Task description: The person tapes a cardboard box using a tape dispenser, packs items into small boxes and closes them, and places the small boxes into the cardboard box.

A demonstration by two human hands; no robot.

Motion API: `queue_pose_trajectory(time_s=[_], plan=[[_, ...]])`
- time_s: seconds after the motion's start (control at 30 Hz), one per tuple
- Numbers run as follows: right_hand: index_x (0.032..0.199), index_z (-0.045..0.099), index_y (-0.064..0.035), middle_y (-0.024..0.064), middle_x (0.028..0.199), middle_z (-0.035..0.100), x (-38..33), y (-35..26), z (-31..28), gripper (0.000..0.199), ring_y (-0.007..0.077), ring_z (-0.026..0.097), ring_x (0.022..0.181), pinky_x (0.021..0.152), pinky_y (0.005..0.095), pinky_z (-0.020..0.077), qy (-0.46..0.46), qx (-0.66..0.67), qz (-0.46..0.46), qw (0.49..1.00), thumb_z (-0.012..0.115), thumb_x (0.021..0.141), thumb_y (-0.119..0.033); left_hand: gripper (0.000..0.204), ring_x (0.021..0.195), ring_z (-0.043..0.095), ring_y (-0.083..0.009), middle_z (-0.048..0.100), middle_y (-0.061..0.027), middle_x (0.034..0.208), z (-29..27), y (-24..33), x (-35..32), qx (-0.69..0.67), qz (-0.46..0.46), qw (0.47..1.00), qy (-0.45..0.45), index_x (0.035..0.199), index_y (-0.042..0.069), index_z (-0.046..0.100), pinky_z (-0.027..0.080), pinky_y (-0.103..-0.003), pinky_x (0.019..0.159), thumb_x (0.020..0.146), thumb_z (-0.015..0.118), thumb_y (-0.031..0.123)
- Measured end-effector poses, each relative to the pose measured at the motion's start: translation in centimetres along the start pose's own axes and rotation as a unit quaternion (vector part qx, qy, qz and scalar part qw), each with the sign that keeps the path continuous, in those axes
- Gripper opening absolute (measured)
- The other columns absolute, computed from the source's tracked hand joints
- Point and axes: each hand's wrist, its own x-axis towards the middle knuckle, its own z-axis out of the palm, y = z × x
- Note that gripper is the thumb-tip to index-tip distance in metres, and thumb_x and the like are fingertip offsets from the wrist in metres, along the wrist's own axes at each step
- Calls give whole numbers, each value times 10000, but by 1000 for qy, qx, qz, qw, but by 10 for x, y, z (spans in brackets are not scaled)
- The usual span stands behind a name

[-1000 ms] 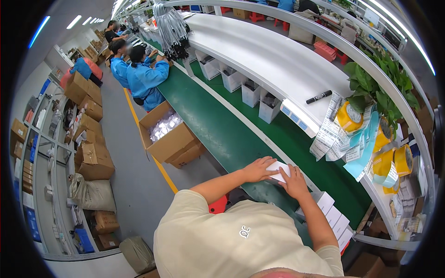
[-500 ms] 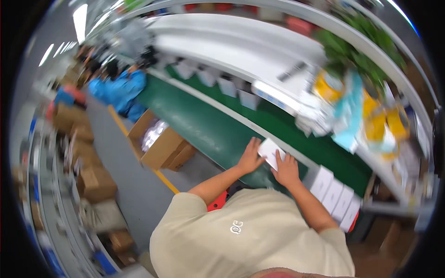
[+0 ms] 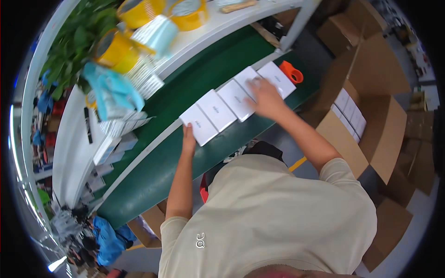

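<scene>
A row of several flat white boxes (image 3: 218, 110) lies side by side on the green belt (image 3: 176, 153). My left hand (image 3: 188, 138) touches the near edge of the leftmost box (image 3: 198, 124), fingers flat against it. My right hand (image 3: 262, 95) rests palm down, fingers spread, on the boxes toward the right end of the row (image 3: 277, 78). Neither hand grips a box.
An orange tape dispenser (image 3: 291, 72) sits past the row's right end. An open cardboard carton (image 3: 371, 125) with white boxes inside stands to my right. Above the belt, a white shelf (image 3: 204, 32) carries yellow tape rolls (image 3: 139, 11), blue packets and a plant. People in blue work far down the line.
The view has swung round, so the belt now runs the other way in the picture. My hands have gone from one white box to a row of several, spread apart.
</scene>
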Motion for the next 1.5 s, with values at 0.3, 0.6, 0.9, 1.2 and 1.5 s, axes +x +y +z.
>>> queue_pose_trajectory(time_s=[0.3, 0.6, 0.9, 1.2, 1.5], plan=[[1287, 650, 35, 275, 1280, 660, 53, 180, 25, 931, 348, 665, 1165, 966, 431, 521, -163, 170, 337, 911, 556, 876, -795, 886, 1316, 563, -292, 550, -163, 1474, 20, -4, -14, -34, -58, 994, 87, 1525, -48, 387, 412, -383, 1124, 1030, 375, 686], [1240, 708, -14, 212, 1216, 708, 51, 167, 26, 879, 361, 674, 1145, 985, 424, 515, -114, 212, 351, 905, 514, 891, -797, 729, 1391, 487, -313, 444, -207, 1547, 11, -10, -23, -38, -28, 999, -12, 1536, -78, 332, 383, -403, 1158, 1098, 392, 501], [1340, 652, -67, 156, 1161, 724, -66, 84, -147, 529, 274, 696, 1045, 910, 394, 534, 46, 273, 321, 906, 649, 973, -448, 572, 1251, 559, -320, 530, -251, 1425, -31, 33, -85, -14, 157, 986, 44, 1464, -106, 414, 442, -450, 1098, 1121, 370, 350], [1494, 449, -22, 129, 1412, 572, -383, 178, -282, 824, 239, 551, 1283, 1045, 424, 469, 499, 420, -19, 758, 705, 922, -557, 873, 1399, 416, -392, 365, -235, 1564, 181, 92, -22, -107, 306, 914, -244, 1572, -14, 245, 318, -555, 1164, 1041, 329, 673], [1352, 562, -80, 94, 1234, 632, -497, 435, -386, 560, 212, 578, 1180, 1005, 399, 468, 719, 308, 99, 616, 434, 1070, -546, 872, 1370, 456, -323, 422, -218, 1516, 725, 136, -23, -237, 299, 818, -431, 1543, -24, 261, 344, -487, 1157, 1037, 339, 682]])
